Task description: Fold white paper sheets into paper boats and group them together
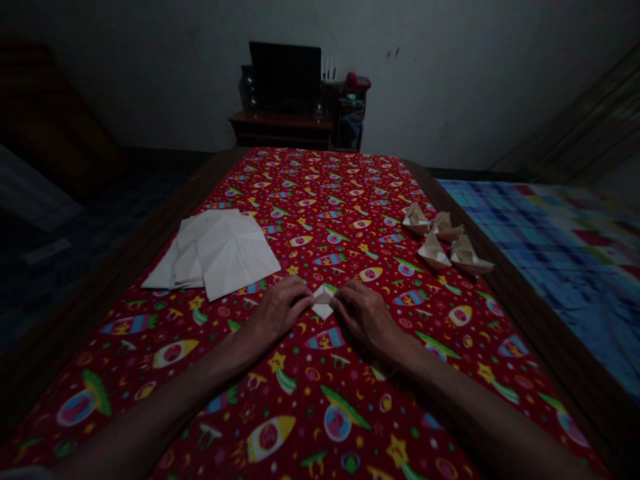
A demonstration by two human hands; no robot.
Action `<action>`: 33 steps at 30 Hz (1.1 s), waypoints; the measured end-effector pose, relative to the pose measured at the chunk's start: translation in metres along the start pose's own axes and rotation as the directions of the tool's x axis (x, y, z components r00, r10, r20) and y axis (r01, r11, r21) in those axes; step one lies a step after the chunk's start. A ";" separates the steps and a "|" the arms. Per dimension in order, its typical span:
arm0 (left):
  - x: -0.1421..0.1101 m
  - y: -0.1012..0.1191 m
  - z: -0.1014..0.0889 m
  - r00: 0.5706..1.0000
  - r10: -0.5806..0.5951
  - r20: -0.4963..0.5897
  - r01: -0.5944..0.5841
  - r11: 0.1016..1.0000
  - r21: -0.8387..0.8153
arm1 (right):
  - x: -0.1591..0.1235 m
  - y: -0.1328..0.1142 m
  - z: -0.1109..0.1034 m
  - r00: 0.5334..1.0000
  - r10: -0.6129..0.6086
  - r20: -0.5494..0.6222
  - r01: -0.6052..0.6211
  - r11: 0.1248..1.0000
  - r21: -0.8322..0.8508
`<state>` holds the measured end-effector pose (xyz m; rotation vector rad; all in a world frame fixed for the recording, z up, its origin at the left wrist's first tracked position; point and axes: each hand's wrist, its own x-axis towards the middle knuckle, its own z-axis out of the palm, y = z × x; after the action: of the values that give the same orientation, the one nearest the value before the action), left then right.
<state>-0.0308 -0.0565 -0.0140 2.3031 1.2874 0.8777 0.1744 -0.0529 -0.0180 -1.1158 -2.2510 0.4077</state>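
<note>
A small folded piece of paper (323, 309), pale with a tan band across its middle, lies diamond-shaped on the red patterned cloth (325, 373). My left hand (284, 301) pinches its left corner. On the opposite corner, the fingers of my right hand (364, 308) are closed in the same way. Beyond my left hand rests a fanned stack of creased white paper sheets (240, 250). Off to the right stand several folded paper boats (434, 250), tan outside with white showing in the folds.
The cloth covers a table with a dark wooden border (560, 360). Against the far wall are a black monitor (286, 75), speakers and a wooden cabinet (280, 123). A blue checked sheet (530, 227) spreads at the right. Dark wooden furniture (50, 120) stands at the left.
</note>
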 end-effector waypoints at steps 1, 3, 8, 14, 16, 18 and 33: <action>0.001 -0.001 0.001 1.000 -0.016 -0.004 0.016 1.000 0.014 | 0.000 0.000 0.000 1.000 0.018 0.005 -0.018 0.999 -0.026; 0.001 -0.002 0.004 1.000 -0.023 -0.011 0.023 0.998 0.054 | 0.001 -0.001 -0.001 0.999 0.045 0.026 -0.042 0.995 -0.090; -0.003 -0.003 0.009 0.999 0.031 -0.016 -0.027 0.982 0.187 | 0.001 0.000 0.000 0.997 0.023 0.067 -0.003 0.956 -0.292; -0.003 0.005 0.006 0.997 0.073 0.034 -0.080 0.932 0.353 | -0.003 0.011 0.008 0.994 -0.056 0.088 0.084 0.933 -0.351; -0.003 0.006 0.005 0.996 0.083 0.046 -0.094 0.933 0.346 | -0.002 0.012 0.008 0.992 -0.075 0.102 0.105 0.935 -0.339; -0.003 0.006 0.006 0.996 0.081 0.042 -0.091 0.943 0.319 | 0.000 0.010 0.006 0.991 -0.074 0.115 0.108 0.939 -0.326; 0.014 -0.006 0.001 0.979 -0.175 0.106 0.152 0.968 0.199 | 0.024 -0.009 -0.020 0.936 0.244 0.252 -0.166 0.941 -0.294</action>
<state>-0.0283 -0.0416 -0.0134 2.3087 1.5392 0.5715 0.1697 -0.0393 0.0107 -1.5294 -2.5041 0.3742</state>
